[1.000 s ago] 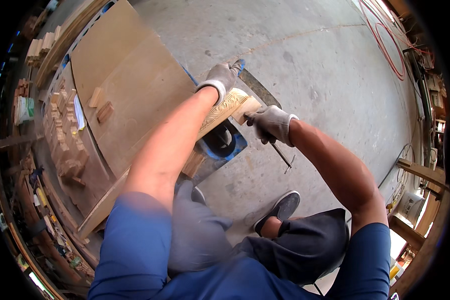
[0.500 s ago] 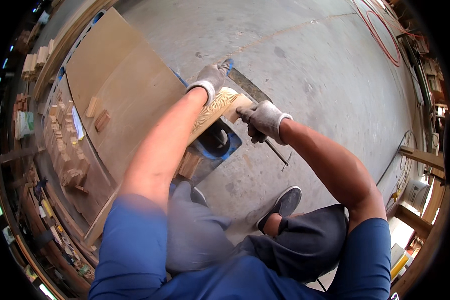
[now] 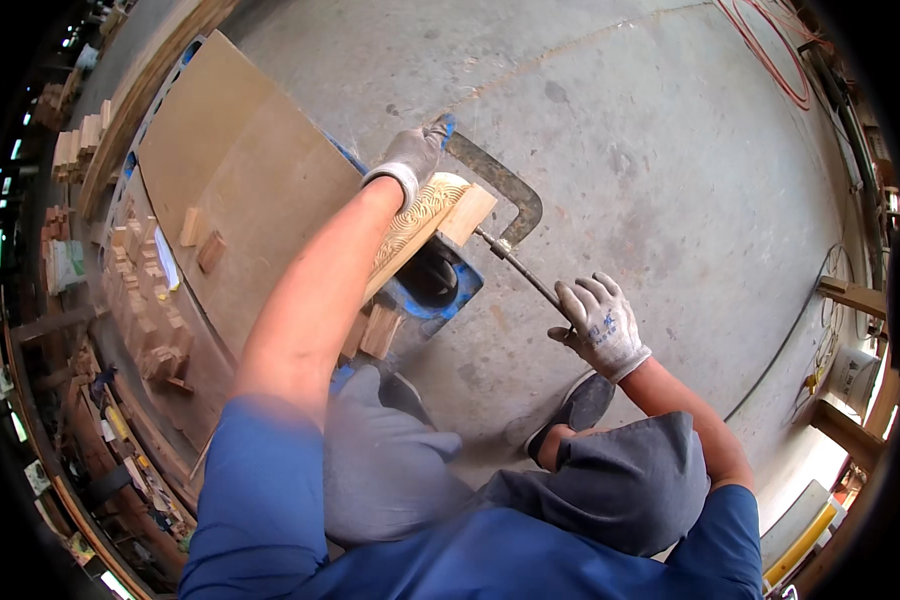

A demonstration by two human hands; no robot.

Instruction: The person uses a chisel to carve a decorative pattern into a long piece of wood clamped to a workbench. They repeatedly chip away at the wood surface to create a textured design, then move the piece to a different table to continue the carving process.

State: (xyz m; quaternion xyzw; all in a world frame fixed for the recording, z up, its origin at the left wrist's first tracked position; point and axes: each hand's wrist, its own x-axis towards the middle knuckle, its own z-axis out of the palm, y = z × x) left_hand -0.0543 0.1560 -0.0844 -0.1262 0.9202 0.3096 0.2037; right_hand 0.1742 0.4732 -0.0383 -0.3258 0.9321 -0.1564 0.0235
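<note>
A G-clamp (image 3: 522, 197) with a dark, curved frame reaches around the end of a carved wooden board (image 3: 425, 222) with a wavy pattern. My left hand (image 3: 413, 155), in a grey-white glove, is closed around the clamp's far end, beside a blue part. A plain wood block (image 3: 467, 214) rests against the board's edge, near the tip of the clamp's screw (image 3: 530, 277). My right hand (image 3: 602, 325), also gloved, has its fingers curled at the screw's outer end. Its palm and part of its grip are hidden.
A wide brown panel (image 3: 260, 170) covers the bench at left, with small wood blocks (image 3: 210, 250) on it. Below the board is a blue-edged metal support (image 3: 460, 290) with more wood pieces (image 3: 380, 330). Red hose (image 3: 770, 60) lies on the floor, far right.
My right hand has left the wood block and moved down and right to the screw's outer end. The clamp's frame has swung and now shows fully. My left hand stays nearly in place.
</note>
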